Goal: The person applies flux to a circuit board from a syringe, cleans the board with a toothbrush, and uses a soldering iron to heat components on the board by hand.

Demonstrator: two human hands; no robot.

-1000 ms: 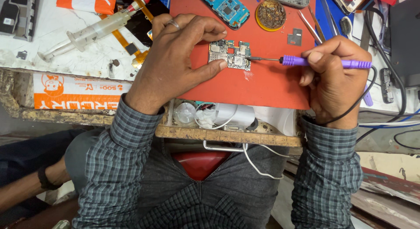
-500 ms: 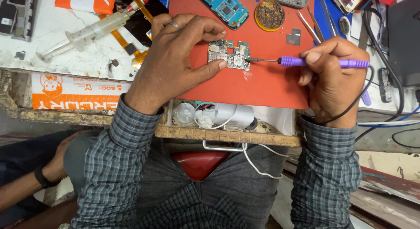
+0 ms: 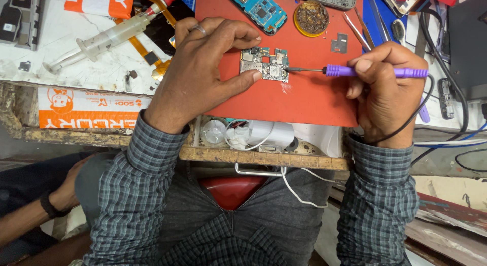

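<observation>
Your left hand [image 3: 203, 73] grasps the small circuit board [image 3: 265, 64] between the thumb below and the fingertips above, pressing it flat on the red mat [image 3: 299, 101]. The board lies near the middle of the mat, with its long axis running left to right, parallel to the near edge of the desk [image 3: 101, 139]. Your right hand [image 3: 385, 91] is closed around the purple soldering iron [image 3: 375, 71], held like a pen. The iron lies almost level, its long axis also left to right, and its thin metal tip points left and touches the right edge of the board. A black cable [image 3: 423, 106] runs from the iron's back end around your right wrist. Near the far edge of the mat stand a blue circuit board [image 3: 256, 9] and a round tin of brown flux [image 3: 311, 16]. A plastic syringe [image 3: 109, 37] lies on the desk beyond your left hand, well apart from the mat's left edge.
</observation>
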